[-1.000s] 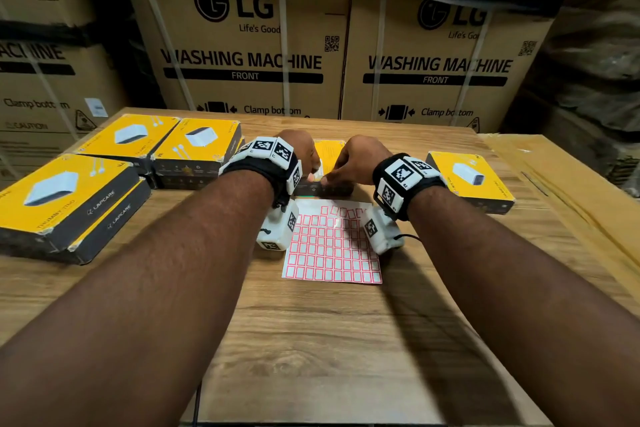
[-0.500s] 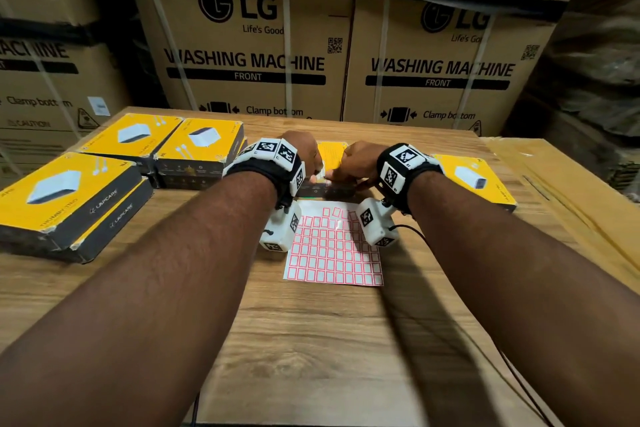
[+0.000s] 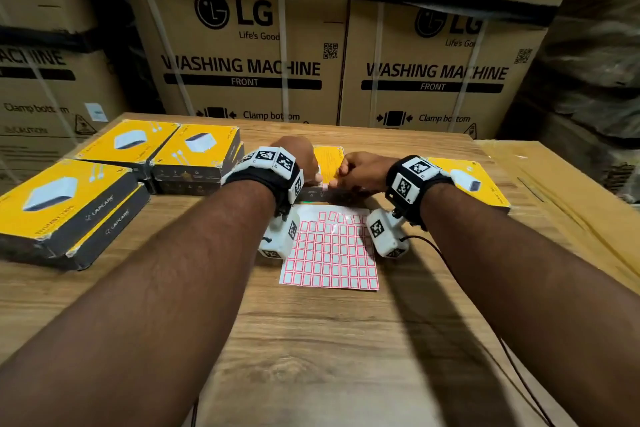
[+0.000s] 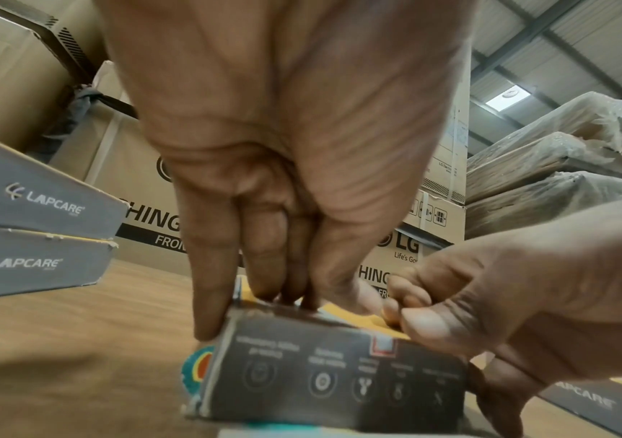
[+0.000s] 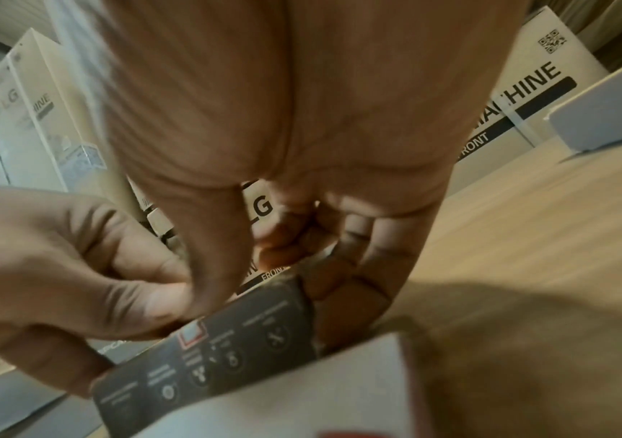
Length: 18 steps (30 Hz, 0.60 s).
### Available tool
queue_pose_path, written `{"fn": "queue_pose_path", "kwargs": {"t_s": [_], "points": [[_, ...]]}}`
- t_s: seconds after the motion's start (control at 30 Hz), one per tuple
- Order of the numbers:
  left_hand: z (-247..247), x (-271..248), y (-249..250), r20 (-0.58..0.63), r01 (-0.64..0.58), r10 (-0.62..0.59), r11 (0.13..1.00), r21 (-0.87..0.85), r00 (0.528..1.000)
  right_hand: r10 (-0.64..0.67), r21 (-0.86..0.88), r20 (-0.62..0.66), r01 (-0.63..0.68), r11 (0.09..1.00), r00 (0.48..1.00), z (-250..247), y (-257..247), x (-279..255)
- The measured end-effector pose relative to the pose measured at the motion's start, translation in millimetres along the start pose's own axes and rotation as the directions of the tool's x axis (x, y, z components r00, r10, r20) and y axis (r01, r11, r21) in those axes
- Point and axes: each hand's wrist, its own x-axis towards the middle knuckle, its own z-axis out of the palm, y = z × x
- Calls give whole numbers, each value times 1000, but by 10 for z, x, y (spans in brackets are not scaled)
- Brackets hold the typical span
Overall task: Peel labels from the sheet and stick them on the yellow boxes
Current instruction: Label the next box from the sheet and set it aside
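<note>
Label: 1 small red-bordered label (image 4: 382,345) sits on the dark front side of the yellow box (image 3: 329,163), at its top edge; also seen from the right wrist (image 5: 192,333).
Yellow box: lies flat on the wooden table (image 3: 311,340), just beyond the label sheet (image 3: 330,253).
Left hand (image 3: 299,158): fingers curled down over the box's left end, fingertips (image 4: 208,326) touching its top edge and corner; it grips the box.
Right hand (image 3: 362,172): thumb (image 4: 425,323) and forefinger pressed together at the top edge just above the label; whether they pinch the label itself cannot be told.
Label sheet: flat on the table between the 2 wrists, near edge toward the person.
Other boxes: 4 more yellow boxes (image 3: 65,198) in stacks at left; 1 (image 3: 471,180) at right.
Background: washing machine cartons (image 3: 242,45) behind the table.
</note>
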Motion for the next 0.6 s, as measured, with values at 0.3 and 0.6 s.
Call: {"fn": "queue_pose_path", "kwargs": {"t_s": [0.3,0.6], "points": [[82,-39,158,-97,86,-83,996,28,992,-85,-293,-33,72,953,996,29,-10,-116],[44,-106,87,-55,84,-85,996,-25,995,-166,-586,-109,72,807,980,139,-110,-12]]}}
